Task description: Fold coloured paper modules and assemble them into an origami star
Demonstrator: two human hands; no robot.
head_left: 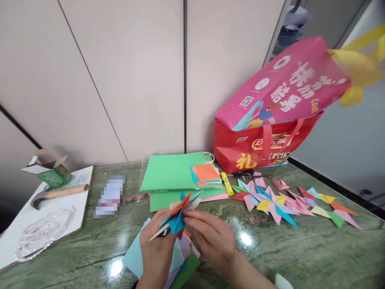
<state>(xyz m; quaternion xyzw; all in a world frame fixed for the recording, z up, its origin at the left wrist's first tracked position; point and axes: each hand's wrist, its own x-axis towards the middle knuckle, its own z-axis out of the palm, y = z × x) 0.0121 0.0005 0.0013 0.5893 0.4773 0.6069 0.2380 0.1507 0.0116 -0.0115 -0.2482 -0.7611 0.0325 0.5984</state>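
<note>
Both hands meet above the counter around a folded paper piece (177,220) in blue, orange and cream. My left hand (158,245) is wrapped round its left side, holding it up. From the right, my right hand (212,235) pinches the paper's edge with fingers pressed together. Below them lie loose sheets of coloured paper, with a light blue sheet (134,253) at the left and a green sheet (188,273) at the front. The hands hide part of these sheets and some of the folded piece.
Folded paper stars (272,202) lie at right. Behind the hands are green paper (171,172), small orange squares (206,173) and a yellow glue stick (227,184). A red bag (231,148) stands behind. At left, a white board (81,208) carries a wooden-handled tool (66,191), beads and a box (54,172).
</note>
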